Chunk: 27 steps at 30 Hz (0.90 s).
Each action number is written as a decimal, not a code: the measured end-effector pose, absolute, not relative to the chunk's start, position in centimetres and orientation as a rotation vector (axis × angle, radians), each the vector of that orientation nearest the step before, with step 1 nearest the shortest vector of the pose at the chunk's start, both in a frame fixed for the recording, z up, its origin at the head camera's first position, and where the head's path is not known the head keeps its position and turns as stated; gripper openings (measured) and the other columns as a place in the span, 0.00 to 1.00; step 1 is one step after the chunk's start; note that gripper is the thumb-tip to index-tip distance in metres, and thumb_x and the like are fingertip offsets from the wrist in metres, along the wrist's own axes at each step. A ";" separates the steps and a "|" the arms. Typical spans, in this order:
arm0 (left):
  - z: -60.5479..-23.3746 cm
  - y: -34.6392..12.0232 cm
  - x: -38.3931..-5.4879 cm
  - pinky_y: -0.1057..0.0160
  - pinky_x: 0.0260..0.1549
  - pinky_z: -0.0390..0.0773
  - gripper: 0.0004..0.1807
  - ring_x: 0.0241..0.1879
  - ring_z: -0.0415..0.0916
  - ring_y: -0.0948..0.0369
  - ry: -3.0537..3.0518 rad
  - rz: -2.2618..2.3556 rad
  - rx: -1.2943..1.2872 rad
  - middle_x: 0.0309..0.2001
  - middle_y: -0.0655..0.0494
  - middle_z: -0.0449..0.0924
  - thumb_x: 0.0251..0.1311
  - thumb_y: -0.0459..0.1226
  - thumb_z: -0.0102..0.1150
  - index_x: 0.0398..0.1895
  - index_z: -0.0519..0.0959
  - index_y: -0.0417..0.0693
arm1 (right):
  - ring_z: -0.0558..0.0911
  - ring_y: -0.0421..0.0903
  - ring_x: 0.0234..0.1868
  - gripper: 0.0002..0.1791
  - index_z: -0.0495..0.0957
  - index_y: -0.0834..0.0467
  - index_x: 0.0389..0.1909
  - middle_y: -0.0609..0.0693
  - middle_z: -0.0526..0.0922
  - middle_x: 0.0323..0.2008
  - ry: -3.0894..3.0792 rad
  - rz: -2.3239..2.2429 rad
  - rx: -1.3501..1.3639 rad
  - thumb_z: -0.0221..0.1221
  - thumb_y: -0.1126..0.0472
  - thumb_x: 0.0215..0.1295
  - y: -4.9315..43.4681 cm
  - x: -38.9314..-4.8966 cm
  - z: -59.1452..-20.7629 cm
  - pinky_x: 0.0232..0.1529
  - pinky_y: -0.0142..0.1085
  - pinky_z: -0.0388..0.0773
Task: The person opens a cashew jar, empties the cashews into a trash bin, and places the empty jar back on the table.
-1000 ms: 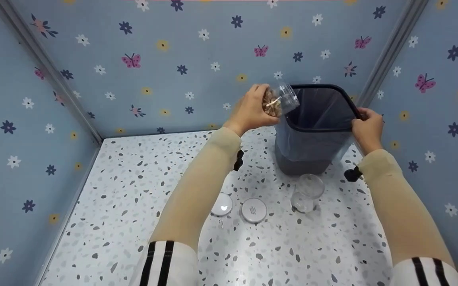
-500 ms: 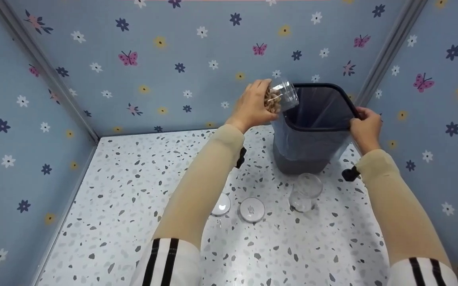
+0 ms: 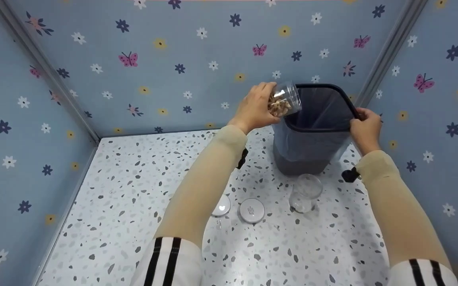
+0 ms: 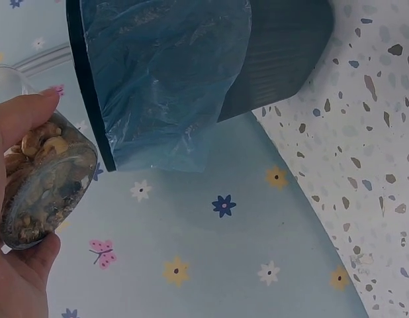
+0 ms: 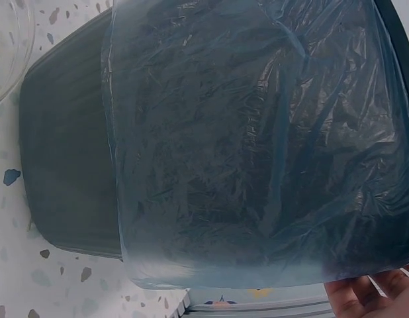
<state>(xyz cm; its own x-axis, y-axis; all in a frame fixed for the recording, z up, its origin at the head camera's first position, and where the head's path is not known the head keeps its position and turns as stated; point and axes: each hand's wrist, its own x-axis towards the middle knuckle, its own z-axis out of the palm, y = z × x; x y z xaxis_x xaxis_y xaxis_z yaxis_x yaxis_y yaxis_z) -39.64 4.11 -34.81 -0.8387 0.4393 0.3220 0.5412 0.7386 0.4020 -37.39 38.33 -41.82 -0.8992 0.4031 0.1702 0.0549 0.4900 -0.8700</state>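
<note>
My left hand grips a clear plastic jar by its base end, tilted on its side with the mouth at the left rim of the trash bin. Brown nut-like pieces lie inside the jar, some of them curved like cashews. A thin blue bag lines the dark bin and folds down over its outside. On the bin's right side, my right hand pinches the black rim. The right wrist view shows only some of its fingers at the edge of the liner.
In front of the bin, an open clear jar stands on the speckled table. Two round white lids lie left of it, one partly behind my left forearm. Patterned walls close in the back and both sides.
The jar in my left hand has shifted slightly right and turned, and its pieces have slid towards the mouth. My right hand and the bin stay nearly in place.
</note>
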 end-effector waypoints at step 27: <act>-35.0 5.9 -39.9 0.50 0.70 0.78 0.46 0.73 0.69 0.50 -2.729 -0.543 -0.786 0.75 0.51 0.73 0.62 0.45 0.76 0.83 0.66 0.54 | 0.78 0.50 0.62 0.30 0.75 0.65 0.74 0.65 0.81 0.66 -2.372 1.362 -0.388 0.49 0.69 0.72 38.3 -37.3 -41.7 0.60 0.35 0.74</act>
<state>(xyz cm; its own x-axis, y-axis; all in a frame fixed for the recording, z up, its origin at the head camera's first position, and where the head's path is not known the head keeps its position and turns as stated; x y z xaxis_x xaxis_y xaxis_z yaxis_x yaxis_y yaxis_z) -39.92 5.93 -35.00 -0.8236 0.4585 0.3339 0.5514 0.7851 0.2820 -37.25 38.30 -41.75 -0.8909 0.4152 0.1839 0.0505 0.4930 -0.8685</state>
